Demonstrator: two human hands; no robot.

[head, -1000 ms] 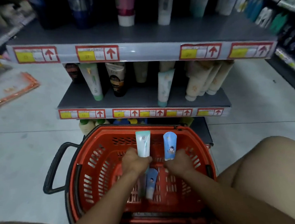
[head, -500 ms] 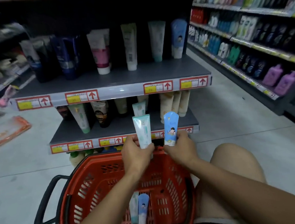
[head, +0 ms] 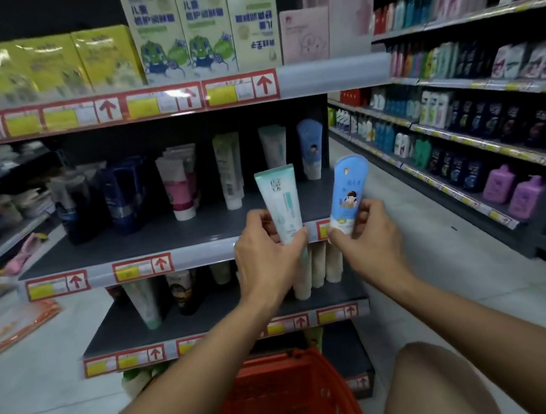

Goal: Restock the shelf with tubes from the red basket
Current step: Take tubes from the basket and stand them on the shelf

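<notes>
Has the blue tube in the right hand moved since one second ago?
Yes. The blue tube has risen from inside the red basket to the front edge of the shelf with the tubes.

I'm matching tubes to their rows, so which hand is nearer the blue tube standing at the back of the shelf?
Right. The right hand, with its blue tube, is just below the shelved blue tube; the left hand, holding a mint tube, sits further left.

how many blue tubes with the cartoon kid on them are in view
2: one blue tube held in the right hand, one shelved blue tube standing at the middle shelf's right end. More may be hidden behind it.
</notes>
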